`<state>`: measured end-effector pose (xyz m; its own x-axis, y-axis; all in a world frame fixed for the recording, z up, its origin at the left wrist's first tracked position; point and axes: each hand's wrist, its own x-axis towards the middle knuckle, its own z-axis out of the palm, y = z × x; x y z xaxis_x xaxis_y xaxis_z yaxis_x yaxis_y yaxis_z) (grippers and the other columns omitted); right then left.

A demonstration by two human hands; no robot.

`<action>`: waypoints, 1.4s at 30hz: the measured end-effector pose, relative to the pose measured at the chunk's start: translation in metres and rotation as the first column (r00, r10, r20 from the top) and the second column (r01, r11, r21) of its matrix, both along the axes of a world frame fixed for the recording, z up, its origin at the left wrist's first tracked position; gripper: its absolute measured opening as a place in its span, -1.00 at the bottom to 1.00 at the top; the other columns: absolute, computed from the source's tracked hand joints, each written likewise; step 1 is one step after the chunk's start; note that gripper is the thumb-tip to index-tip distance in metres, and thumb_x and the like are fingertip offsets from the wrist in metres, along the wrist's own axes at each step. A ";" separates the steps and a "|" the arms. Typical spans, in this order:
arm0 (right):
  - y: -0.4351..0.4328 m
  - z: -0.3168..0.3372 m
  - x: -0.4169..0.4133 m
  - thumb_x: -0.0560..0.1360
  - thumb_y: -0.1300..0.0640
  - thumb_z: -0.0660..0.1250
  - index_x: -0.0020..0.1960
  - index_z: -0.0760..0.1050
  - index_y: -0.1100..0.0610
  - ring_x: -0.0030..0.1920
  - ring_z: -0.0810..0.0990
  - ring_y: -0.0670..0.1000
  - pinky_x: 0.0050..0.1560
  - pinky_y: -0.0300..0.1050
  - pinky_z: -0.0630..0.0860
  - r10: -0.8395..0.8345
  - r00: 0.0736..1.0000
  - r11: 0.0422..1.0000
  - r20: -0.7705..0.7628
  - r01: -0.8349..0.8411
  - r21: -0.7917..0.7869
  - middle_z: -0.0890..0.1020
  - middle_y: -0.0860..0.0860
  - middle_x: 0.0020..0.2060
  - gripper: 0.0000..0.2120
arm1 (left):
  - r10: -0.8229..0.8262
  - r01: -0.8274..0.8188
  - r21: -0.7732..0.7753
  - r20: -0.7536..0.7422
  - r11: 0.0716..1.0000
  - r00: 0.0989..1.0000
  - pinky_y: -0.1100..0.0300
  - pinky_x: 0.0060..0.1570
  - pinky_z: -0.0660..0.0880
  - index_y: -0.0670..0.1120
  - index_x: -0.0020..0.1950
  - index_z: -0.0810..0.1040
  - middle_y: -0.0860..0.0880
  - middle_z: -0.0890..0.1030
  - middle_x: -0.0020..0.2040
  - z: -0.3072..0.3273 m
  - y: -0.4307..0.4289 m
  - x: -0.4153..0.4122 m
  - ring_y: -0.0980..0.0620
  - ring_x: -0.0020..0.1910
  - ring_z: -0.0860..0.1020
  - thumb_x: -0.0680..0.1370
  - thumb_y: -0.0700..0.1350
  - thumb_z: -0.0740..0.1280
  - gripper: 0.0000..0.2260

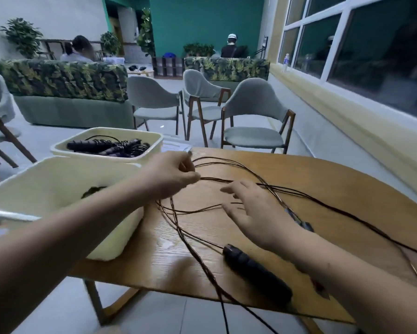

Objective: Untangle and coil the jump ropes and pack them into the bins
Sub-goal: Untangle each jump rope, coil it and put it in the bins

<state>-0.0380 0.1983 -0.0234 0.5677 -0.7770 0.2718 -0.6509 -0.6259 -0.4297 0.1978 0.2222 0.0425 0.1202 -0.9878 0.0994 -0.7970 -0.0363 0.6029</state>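
Note:
Thin dark jump-rope cords (328, 203) lie in loose tangled loops across the wooden table (323, 174). My left hand (173, 174) pinches a bundle of these cords near the table's far left edge. My right hand (253, 213) hovers over the cords with fingers spread and holds nothing. A black rope handle (255, 273) lies near the table's front edge, just below my right wrist. A second handle (301, 221) is partly hidden behind my right hand. Two cream bins stand at the left: the near bin (58, 179) and the far bin (154, 138), which holds several coiled ropes (108, 147).
One cord hangs off the table's front edge toward the floor. Grey chairs (253, 116) stand beyond the table, with leaf-patterned sofas (63, 80) behind them. A window wall runs along the right. Two people sit far at the back.

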 end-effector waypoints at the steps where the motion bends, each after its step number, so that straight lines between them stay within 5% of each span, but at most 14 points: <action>1: -0.002 -0.002 -0.015 0.71 -0.06 0.30 0.44 0.50 -0.07 0.25 0.51 -0.14 0.28 -0.10 0.50 -0.040 0.999 0.999 -0.006 0.040 0.003 0.53 -0.16 0.30 -0.68 | -0.037 0.037 0.035 -0.013 0.999 0.999 0.04 -0.05 0.67 0.05 -0.02 0.65 0.05 0.72 -0.14 -0.007 -0.005 -0.016 0.07 -0.09 0.69 0.57 0.07 0.51 -0.87; 5: -0.015 -0.013 -0.073 0.69 -0.02 0.33 0.35 0.54 0.00 0.10 0.52 -0.11 0.13 -0.14 0.46 -0.245 0.968 0.966 -0.057 0.249 0.073 0.55 -0.07 0.17 -0.74 | -0.139 0.144 0.110 -0.048 0.983 0.989 -0.05 0.00 0.69 0.06 -0.03 0.66 0.03 0.75 -0.16 -0.033 -0.027 -0.076 0.03 -0.11 0.73 0.56 0.07 0.52 -0.88; 10: -0.025 -0.031 -0.123 0.67 -0.07 0.30 0.35 0.44 -0.01 0.19 0.55 0.11 0.17 0.06 0.56 -0.439 0.861 0.863 -0.255 0.484 0.146 0.47 0.00 0.25 -0.70 | -0.165 0.175 0.080 -0.109 0.981 0.980 -0.03 -0.08 0.68 0.06 -0.09 0.66 0.03 0.72 -0.12 -0.070 -0.052 -0.133 -0.03 -0.11 0.69 0.55 -0.03 0.51 -0.93; 13: -0.025 -0.035 -0.139 0.64 -0.07 0.30 0.37 0.39 0.03 0.20 0.57 0.14 0.18 0.07 0.56 -0.451 0.833 0.834 -0.320 0.521 0.181 0.52 0.04 0.25 -0.64 | -0.245 0.244 0.028 0.034 0.969 0.969 -0.01 0.04 0.66 0.06 -0.05 0.67 0.07 0.71 -0.06 -0.096 -0.060 -0.152 0.01 -0.05 0.67 0.55 -0.05 0.48 -0.98; 16: -0.017 -0.034 -0.146 0.58 -0.16 0.33 0.22 0.39 0.06 0.05 0.60 0.11 -0.05 0.01 0.52 -0.418 0.829 0.808 -0.371 0.526 0.265 0.61 0.05 0.10 -0.63 | -0.359 0.359 0.046 0.234 0.932 0.904 0.06 0.19 0.55 0.06 0.18 0.68 0.08 0.67 0.14 -0.106 -0.062 -0.158 0.05 0.11 0.62 0.58 0.01 0.45 -0.81; 22: -0.008 -0.031 -0.152 0.54 -0.19 0.36 -0.07 0.50 0.03 -0.20 0.63 0.03 -0.32 -0.08 0.47 -0.421 0.826 0.761 -0.375 0.547 0.349 0.64 0.00 -0.14 -0.72 | -0.442 0.417 0.155 0.415 0.896 0.795 0.09 0.13 0.53 0.05 0.23 0.67 0.03 0.68 0.15 -0.114 -0.076 -0.171 -0.05 0.15 0.61 0.63 -0.02 0.32 -0.78; 27: -0.020 -0.045 -0.152 0.54 -0.20 0.39 -0.01 0.52 0.00 -0.13 0.65 0.06 -0.16 -0.01 0.60 -0.562 0.810 0.742 -0.170 0.584 0.330 0.67 -0.01 -0.10 -0.73 | -0.483 0.435 0.210 0.399 0.876 0.780 0.01 0.09 0.57 0.06 0.15 0.70 0.01 0.71 0.03 -0.121 -0.077 -0.178 -0.08 0.04 0.63 0.63 0.05 0.33 -0.80; 32: -0.024 -0.060 -0.153 0.64 -0.16 0.39 0.26 0.47 -0.06 -0.04 0.65 0.04 0.02 0.02 0.60 -0.542 0.837 0.785 -0.076 0.536 0.309 0.67 -0.02 -0.02 -0.72 | -0.518 0.471 0.216 0.353 0.855 0.779 -0.01 0.13 0.56 0.10 0.20 0.71 0.02 0.71 0.05 -0.123 -0.075 -0.172 -0.07 0.07 0.63 0.63 0.11 0.32 -0.76; 37: -0.025 -0.065 -0.155 0.58 -0.33 0.38 0.34 0.48 -0.08 0.13 0.60 0.03 0.17 0.06 0.60 -0.507 0.856 0.813 -0.105 0.515 0.273 0.58 -0.04 0.17 -0.54 | -0.566 0.527 0.215 0.218 0.822 0.795 0.14 0.20 0.52 0.16 0.38 0.61 0.12 0.71 0.19 -0.115 -0.069 -0.161 0.07 0.16 0.61 0.66 0.06 0.35 -0.71; 42: -0.022 -0.068 -0.143 0.43 -0.46 0.43 0.27 0.41 -0.04 0.14 0.53 0.05 0.06 0.01 0.49 -0.487 0.848 0.819 -0.208 0.526 0.230 0.46 -0.06 0.10 -0.35 | -0.563 0.527 0.208 0.196 0.824 0.803 0.07 0.23 0.56 0.28 0.36 0.61 0.15 0.73 0.17 -0.117 -0.069 -0.159 0.06 0.15 0.64 0.65 -0.04 0.31 -0.67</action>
<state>-0.1810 0.1762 -0.0911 0.0887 -0.9953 -0.0381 -0.9067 -0.0648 -0.4168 0.0391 0.1530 -0.0743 -0.4519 -0.8879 -0.0864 -0.8269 0.3806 0.4141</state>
